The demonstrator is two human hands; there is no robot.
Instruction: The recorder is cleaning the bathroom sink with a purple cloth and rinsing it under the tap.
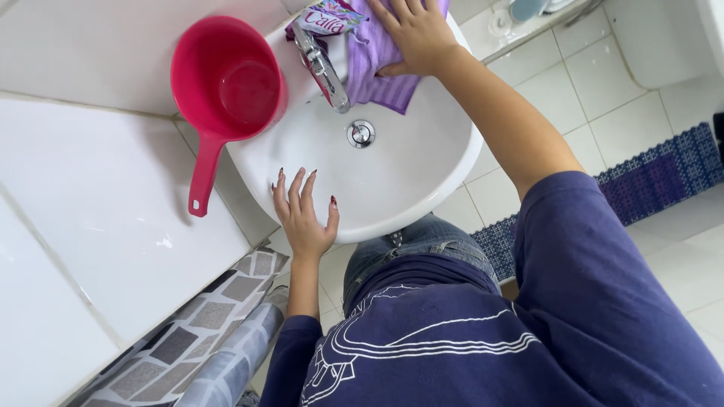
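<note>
My right hand [417,34] presses flat on a purple striped cloth [377,71] spread over the back rim of a white round washbasin [445,162], just right of the chrome tap [324,68]. My left hand [304,215] rests flat on the basin's front-left rim, fingers spread, holding nothing. The metal drain plug [360,133] sits in the middle of the bowl. A small colourful sachet [328,16] lies behind the tap.
A red plastic dipper [225,83] with a long handle sits on the basin's left edge against the white tiled ledge [98,218]. A blue mat [656,177] lies on the white tiled floor at right. Grey-patterned surface [219,324] at lower left.
</note>
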